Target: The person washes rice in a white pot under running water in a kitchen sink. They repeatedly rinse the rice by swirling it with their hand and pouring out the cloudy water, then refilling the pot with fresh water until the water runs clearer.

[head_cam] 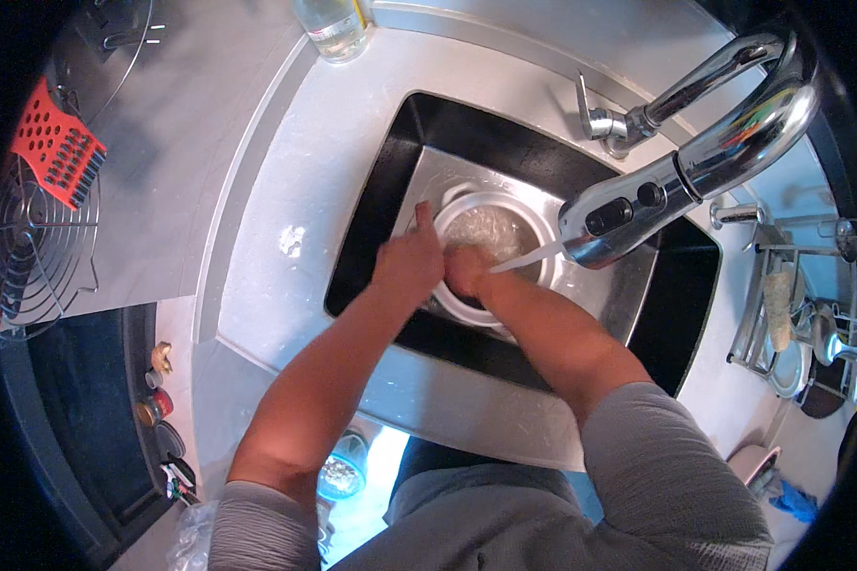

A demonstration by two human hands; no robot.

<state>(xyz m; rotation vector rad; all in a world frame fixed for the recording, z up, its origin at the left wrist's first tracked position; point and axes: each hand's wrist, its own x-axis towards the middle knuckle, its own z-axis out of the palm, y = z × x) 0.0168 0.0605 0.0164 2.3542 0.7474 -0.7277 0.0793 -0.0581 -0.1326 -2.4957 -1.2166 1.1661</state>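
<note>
A white round pot (540, 214) with water in it stands in the stainless-steel sink (607, 275). My left hand (413, 260) grips the pot at its left side, thumb pointing up along the rim; its other fingertips are hidden. Inside the pot, my right hand (468, 268) reaches down into the water, its fingers out of sight. From the chrome pull-out faucet (628, 214) a stream of water (528, 255) falls onto my right wrist. The water's surface (482, 225) is rippled and cloudy.
The faucet lever (593, 114) rises behind the sink. A clear bottle (339, 32) stands at the back left. Further left are a red perforated grater-like tool (57, 146) and a wire rack (43, 235). On the right, a metal dish rack (793, 250) holds utensils and dishes.
</note>
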